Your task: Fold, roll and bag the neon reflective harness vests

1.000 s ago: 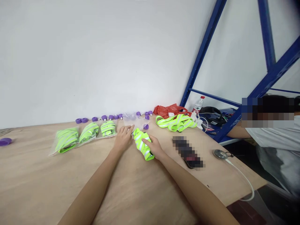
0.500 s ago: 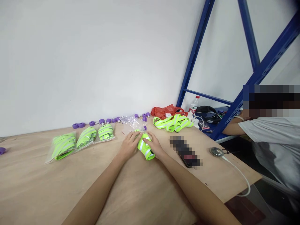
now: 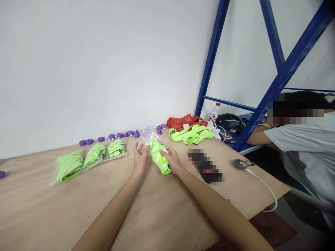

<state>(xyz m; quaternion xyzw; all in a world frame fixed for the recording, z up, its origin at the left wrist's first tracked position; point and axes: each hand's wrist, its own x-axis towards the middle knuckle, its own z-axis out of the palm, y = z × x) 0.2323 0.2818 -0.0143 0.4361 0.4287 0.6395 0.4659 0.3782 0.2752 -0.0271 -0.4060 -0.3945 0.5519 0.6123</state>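
Note:
My right hand (image 3: 171, 158) grips a folded neon-yellow reflective strap (image 3: 159, 157) by its right side. The strap's far end meets a clear plastic bag (image 3: 148, 133); how far it lies inside is unclear. Just left of the strap, my left hand (image 3: 140, 155) has its fingers apart, with the thumb near the bag's edge. Further left lie three bagged straps: one large bundle (image 3: 69, 164), a middle one (image 3: 94, 155) and a smaller one (image 3: 116, 148). A loose neon strap (image 3: 192, 134) lies in loops beyond my right hand.
Several purple caps (image 3: 111, 136) line the wall side of the table (image 3: 146, 212). A phone (image 3: 205, 165), a round device (image 3: 240, 164) with a white cable, a red bag (image 3: 183, 122) and a bottle (image 3: 214, 112) are right. Beyond the blue frame (image 3: 272, 90) sits a person (image 3: 300, 143).
My left hand has let go of the strap and moved left, its fingers spreading. More of the strap shows. The view has shifted slightly.

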